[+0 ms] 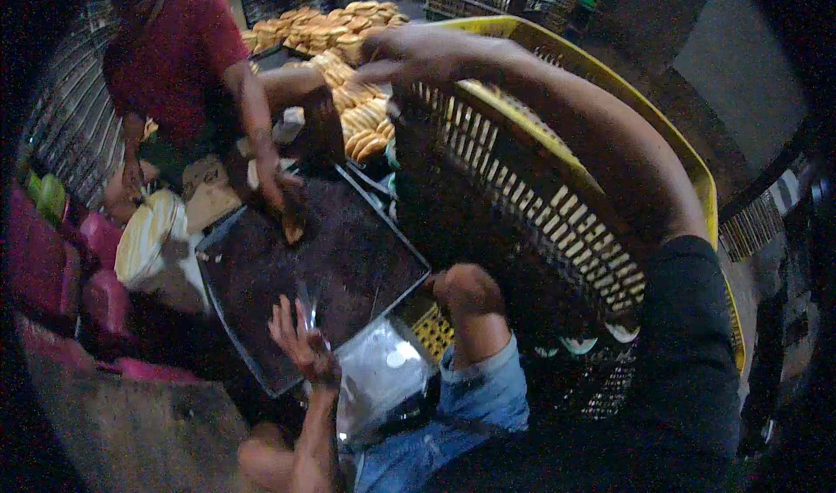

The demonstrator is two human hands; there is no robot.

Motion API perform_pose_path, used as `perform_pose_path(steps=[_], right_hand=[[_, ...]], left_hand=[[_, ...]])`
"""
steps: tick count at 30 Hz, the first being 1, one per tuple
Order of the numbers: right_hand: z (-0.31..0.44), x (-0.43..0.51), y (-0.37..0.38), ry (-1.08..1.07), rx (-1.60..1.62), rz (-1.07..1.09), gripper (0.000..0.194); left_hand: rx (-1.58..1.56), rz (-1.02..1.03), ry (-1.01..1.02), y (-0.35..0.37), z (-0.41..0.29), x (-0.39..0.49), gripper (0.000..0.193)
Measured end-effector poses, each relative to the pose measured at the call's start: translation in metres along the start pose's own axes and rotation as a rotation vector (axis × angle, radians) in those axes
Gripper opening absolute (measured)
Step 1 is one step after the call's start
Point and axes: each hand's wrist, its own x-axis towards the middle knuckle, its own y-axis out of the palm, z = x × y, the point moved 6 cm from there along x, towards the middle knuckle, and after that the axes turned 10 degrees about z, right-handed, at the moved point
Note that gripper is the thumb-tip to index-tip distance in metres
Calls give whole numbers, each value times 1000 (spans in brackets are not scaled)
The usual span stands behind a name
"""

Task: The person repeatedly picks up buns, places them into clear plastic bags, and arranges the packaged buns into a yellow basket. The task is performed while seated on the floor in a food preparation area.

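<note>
My left hand (pixel 305 349) is over the near edge of a dark tray (pixel 261 336), its fingers spread; a thin, shiny clear strip shows among them, and whether it is gripped is unclear. Close beside that wrist lies a stack of clear plastic bags or sheets (pixel 382 369). My right hand (pixel 418 52), blurred, reaches across a yellow plastic crate (pixel 679 166) to piled bread buns (pixel 356 107). Blur hides whether its fingertips hold a bun. On the far part of the tray a co-worker's hand (pixel 284 199) touches or holds a small brownish piece.
The co-worker in a red shirt (pixel 183 62) sits or crouches across the tray. A dark slatted crate (pixel 496 186) stands at my right. At the left are a round pale container (pixel 150 238), a cardboard piece (pixel 212 202) and pink plastic items (pixel 104 297). More buns (pixel 326 26) are heaped behind.
</note>
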Motion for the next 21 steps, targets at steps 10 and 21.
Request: perform_pose_path(steps=[10, 21], right_hand=[[181, -27, 186, -328, 1036, -271, 13], [141, -134, 279, 210, 1844, -509, 28]], left_hand=[[262, -251, 452, -64, -79, -1, 54], [-1332, -107, -478, -30, -20, 46, 28]])
